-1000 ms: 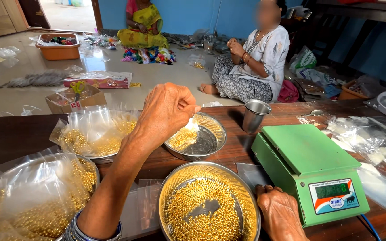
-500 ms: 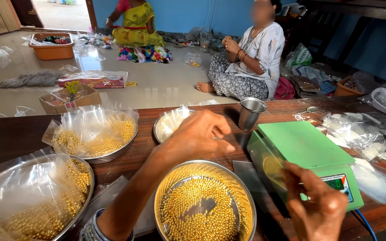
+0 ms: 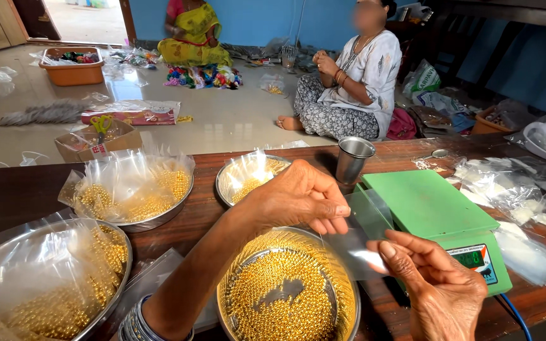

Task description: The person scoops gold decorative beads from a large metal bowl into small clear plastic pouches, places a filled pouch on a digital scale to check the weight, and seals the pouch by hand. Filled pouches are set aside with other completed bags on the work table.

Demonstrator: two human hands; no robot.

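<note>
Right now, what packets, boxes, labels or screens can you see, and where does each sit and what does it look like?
Scale screen: small dark rectangle on the green scale's front, right of the bowls.
Sticker: small, pale, beside the screen.
Clear bag: flat, see-through, held between left hand and right hand.
Cardboard box: brown, open, on the floor beyond the table.
Flat packet: long, pink and white, on the floor behind the box.

Dark wooden table (image 3: 7, 189): steel bead bowls (image 3: 285, 297), green scale (image 3: 437, 221), steel tumbler (image 3: 352, 159), plastic bags (image 3: 513, 189).
</note>
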